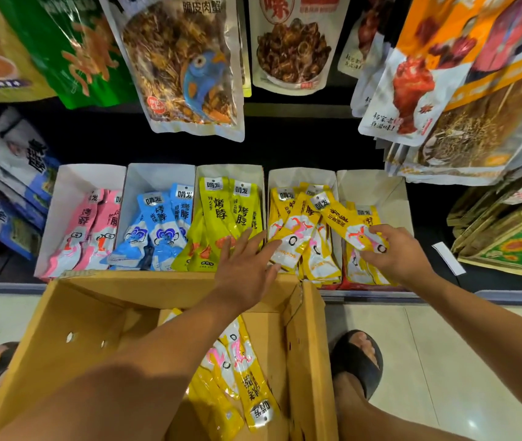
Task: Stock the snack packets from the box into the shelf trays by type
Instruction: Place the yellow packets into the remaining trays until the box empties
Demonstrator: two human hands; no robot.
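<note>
While L hand [247, 268] hovers fingers spread, R hand [396, 254] pinches yellow packet [352, 229].

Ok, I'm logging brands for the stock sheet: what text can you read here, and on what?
"啃发": top tab of the lime packets.
"烤脖": front of the same lime packets.
"脆皮肉蟹": hanging fish bag.
Orange-yellow packet in the right hand: print tilted, unreadable.
Other small print: too blurred.

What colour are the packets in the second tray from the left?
The packets are light blue with white lower ends, seen clearly in the head view.
</note>
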